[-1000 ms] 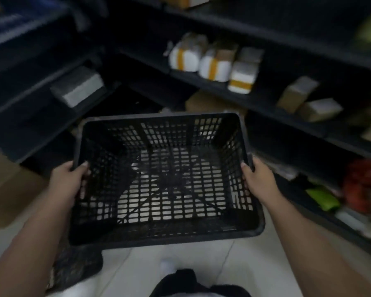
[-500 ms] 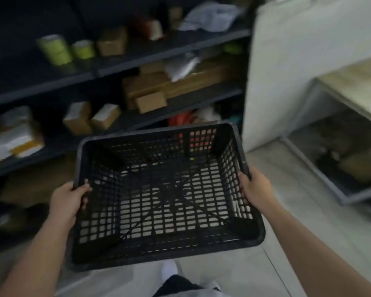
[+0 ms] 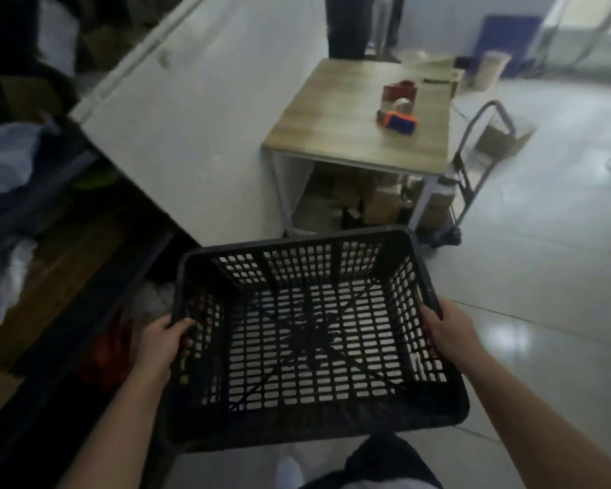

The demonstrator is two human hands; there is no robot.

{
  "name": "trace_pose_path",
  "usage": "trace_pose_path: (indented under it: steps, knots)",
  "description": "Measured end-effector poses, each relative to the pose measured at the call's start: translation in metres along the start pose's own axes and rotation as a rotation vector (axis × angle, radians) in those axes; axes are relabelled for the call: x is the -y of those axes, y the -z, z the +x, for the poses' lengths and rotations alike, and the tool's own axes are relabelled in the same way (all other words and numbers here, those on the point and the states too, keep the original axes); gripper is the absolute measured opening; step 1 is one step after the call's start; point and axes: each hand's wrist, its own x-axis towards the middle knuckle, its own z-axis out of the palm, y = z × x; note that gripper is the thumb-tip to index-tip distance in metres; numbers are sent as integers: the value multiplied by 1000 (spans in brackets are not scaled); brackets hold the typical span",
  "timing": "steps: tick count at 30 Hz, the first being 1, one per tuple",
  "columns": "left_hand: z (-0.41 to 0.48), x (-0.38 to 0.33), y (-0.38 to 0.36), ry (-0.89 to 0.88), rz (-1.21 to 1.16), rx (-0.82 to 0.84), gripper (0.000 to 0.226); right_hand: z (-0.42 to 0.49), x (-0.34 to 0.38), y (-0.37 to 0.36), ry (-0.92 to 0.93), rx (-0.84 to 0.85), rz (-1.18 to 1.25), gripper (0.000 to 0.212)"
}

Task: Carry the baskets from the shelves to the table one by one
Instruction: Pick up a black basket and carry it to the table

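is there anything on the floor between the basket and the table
Nothing visible does. The black basket, held by the left hand and right hand, faces bare floor up to the wooden table. A hand trolley stands beside the table's right end, off the direct path.

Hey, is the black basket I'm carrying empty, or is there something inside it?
Empty. The black basket, held by the left hand and right hand, shows only pale floor through its slotted bottom; nothing lies inside.
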Motion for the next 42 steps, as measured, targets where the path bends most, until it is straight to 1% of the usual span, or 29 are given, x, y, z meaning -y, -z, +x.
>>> trace_pose_path:
  steps: [2, 4, 7, 10, 12, 16, 19, 22, 25, 28, 34, 39, 42]
  knots:
    - [29, -31, -40, -18, 35, 71, 10, 17, -4, 11, -47, -65, 39, 13]
    - [58, -59, -82, -36, 65, 133, 10, 40, -14, 20, -109, -118, 77, 9]
    - [104, -87, -150, -34, 123, 190, 16, 83, -36, 30, -210, -174, 124, 11]
    - [144, -103, -224, -49, 185, 230, 18, 137, -60, 37, -314, -175, 218, 12]
    - [172, -109, -274, -59, 207, 235, 21, 181, -77, 38, -352, -170, 243, 10]
    - [235, -99, -363, -28, 281, 197, 27, 268, -108, 27, -437, -132, 265, 9]
    - [289, -74, -423, 17, 334, 212, 29, 333, -143, 0, -507, -104, 254, 10]
    - [346, -32, -479, -4, 369, 251, 26, 396, -195, -42, -570, -93, 235, 10]
    - [410, 27, -532, -1, 385, 277, 24, 458, -260, -99, -629, -80, 218, 10]
    - [470, 92, -579, 6, 402, 303, 22, 510, -328, -159, -658, -106, 197, 8]
    - [565, 208, -642, 52, 426, 315, 25, 573, -447, -263, -701, -85, 196, 11]
    - [602, 251, -665, 84, 424, 329, 29, 593, -459, -295, -738, -86, 224, 9]
    - [607, 261, -669, 90, 388, 313, 25, 600, -456, -301, -734, -96, 229, 14]
